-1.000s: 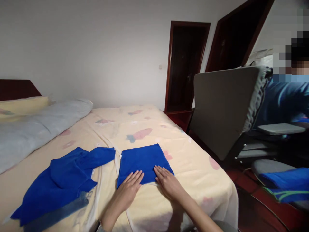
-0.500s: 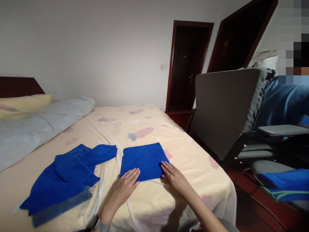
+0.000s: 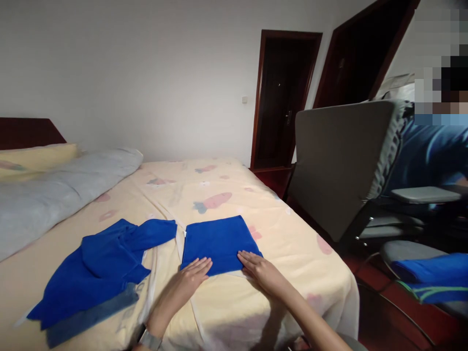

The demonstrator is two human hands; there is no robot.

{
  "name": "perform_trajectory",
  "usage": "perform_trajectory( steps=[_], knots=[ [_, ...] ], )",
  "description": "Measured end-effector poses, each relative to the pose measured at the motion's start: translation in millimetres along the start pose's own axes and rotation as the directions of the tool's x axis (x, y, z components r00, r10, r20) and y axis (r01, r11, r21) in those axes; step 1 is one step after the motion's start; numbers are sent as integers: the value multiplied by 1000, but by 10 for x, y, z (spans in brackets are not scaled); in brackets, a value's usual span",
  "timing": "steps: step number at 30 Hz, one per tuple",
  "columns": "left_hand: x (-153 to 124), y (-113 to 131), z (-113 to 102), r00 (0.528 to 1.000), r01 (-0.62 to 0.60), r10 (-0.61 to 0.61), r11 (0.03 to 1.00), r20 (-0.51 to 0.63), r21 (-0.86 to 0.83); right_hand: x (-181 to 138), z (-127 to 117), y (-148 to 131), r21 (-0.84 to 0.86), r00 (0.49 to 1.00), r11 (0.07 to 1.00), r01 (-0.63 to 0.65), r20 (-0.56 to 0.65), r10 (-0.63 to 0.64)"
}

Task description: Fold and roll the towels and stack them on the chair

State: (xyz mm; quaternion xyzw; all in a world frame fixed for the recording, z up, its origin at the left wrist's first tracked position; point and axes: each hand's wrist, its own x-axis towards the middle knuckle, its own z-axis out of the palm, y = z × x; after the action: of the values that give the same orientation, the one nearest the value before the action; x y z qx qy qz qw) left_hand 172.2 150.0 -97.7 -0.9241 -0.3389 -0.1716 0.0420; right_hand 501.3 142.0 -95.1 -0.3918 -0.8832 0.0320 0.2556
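A folded blue towel [image 3: 219,239] lies flat near the foot of the bed [image 3: 226,190]. My left hand [image 3: 186,280] rests palm down at the towel's near left edge, fingers stretched out. My right hand [image 3: 261,270] lies flat on the near right corner, fingers also extended. A heap of unfolded blue cloths [image 3: 98,265] sits to the left of the folded towel, apart from both hands.
A grey quilt [image 3: 54,190] and a yellow pillow [image 3: 32,158] lie at the bed's left. A grey chair [image 3: 340,161] stands right of the bed, with a person in blue [image 3: 431,151] behind it. More blue cloth [image 3: 431,275] rests on a seat at the far right.
Both hands have slid back toward me along the folded towel, from its middle to its near edge. The towel keeps its place.
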Motion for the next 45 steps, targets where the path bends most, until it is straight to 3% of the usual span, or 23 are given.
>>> perform_trajectory(
  steps=[5,13,19,23,27,32,36,41,45],
  knots=[
    [-188,-121,-132,992,120,-112,981,57,-152,-165,-181,148,106,993,988,-116,44,111],
    [-334,-179,-477,934,354,-346,858,92,-371,-73,-299,65,199,968,950,-242,117,222],
    [-220,-293,-489,824,512,-558,657,100,-553,94,-411,151,302,926,875,-378,140,351],
    [-73,-402,-417,778,494,-628,607,6,-623,323,-378,350,459,870,752,-473,110,481],
    [4,-449,-260,715,465,-698,530,-53,-709,410,-228,549,619,809,621,-480,38,587],
    [-28,-470,-63,578,443,-808,428,-114,-788,279,-80,633,646,796,595,-479,33,604],
    [-16,-494,-65,545,487,-828,442,-134,-753,298,-104,595,604,794,642,-473,-26,608],
    [-11,-432,-193,572,515,-795,541,-204,-665,335,-247,432,476,800,728,-493,-81,595],
    [-98,-263,-257,559,590,-768,633,-312,-500,245,-321,276,322,818,786,-527,-59,573]
  ],
)
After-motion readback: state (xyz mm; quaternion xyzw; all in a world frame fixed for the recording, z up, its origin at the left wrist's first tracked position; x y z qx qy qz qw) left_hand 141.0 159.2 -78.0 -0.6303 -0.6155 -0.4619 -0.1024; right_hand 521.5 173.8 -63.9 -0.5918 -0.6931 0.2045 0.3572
